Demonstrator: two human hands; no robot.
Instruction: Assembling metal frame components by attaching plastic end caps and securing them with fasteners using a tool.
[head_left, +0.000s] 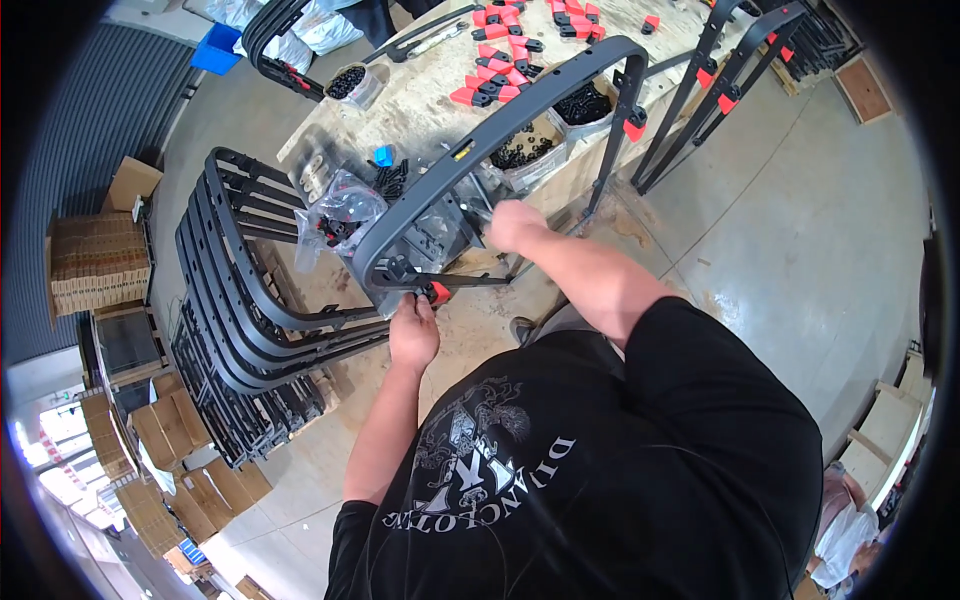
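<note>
White lettering and a pale printed design cross the person's black short-sleeved T-shirt (640,430). A small yellow label (463,151) marks a curved black metal tube frame (510,119), which stands at the near edge of a pale plywood bench (420,100). The left hand (413,332) reaches up to the frame's lower corner, fingertips at a red plastic corner piece (439,293); whether its grip pinches that piece, I cannot tell. The right hand (514,227) is curled closed beside the frame; what it may hold is hidden.
</note>
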